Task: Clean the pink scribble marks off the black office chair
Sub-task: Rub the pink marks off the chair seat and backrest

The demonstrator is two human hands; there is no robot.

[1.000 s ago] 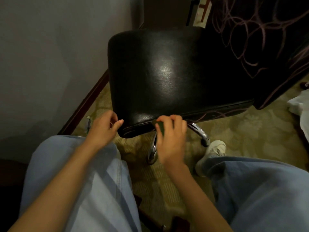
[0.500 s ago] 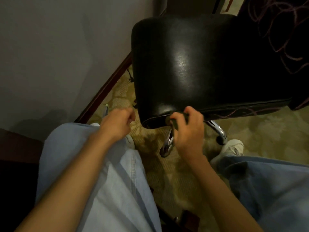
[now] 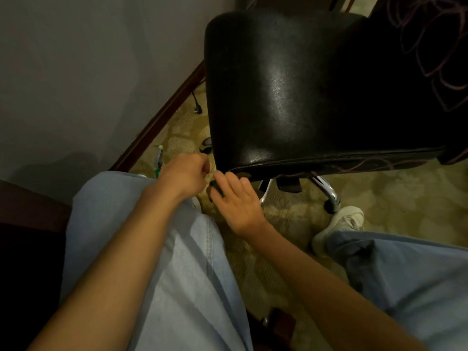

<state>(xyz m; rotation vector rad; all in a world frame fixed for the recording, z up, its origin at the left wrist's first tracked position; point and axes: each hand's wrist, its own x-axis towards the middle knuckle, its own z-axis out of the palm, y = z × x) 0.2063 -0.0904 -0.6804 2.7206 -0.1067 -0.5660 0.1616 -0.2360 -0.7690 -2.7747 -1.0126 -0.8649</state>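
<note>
We look down past our knees at a black office chair [image 3: 291,97]. Its glossy seat fills the upper middle of the view, close to a grey wall [image 3: 76,72] and standing on a patterned green-gold carpet [image 3: 392,198]. Pink scribbles [image 3: 430,54] loop over the chair's dark upright part at the far right, and thinner pink lines trail along the seat's front edge toward its right end.

Our legs, in pale blue jeans [image 3: 177,262], spread to either side of the lower frame. A dark wooden skirting board [image 3: 157,122] runs diagonally where wall meets carpet. Under the seat, chrome legs [image 3: 328,190] curve down to the floor, and a white shoe [image 3: 339,224] sits just beside one of them.

The left hand [image 3: 184,176] hovers just beside the seat's near left corner, curled into a loose fist with nothing visible in its grip. The right hand [image 3: 235,198] reaches in below the seat's front edge, fingers fairly straight, pinching a small dark pad [image 3: 214,185] under the fingertips.

The only container in view is a green-and-white bottle [image 3: 160,158] near the skirting board, partly hidden behind the left hand. We cannot tell what it holds. A black caster [image 3: 206,145] shows just left of the seat's edge.
</note>
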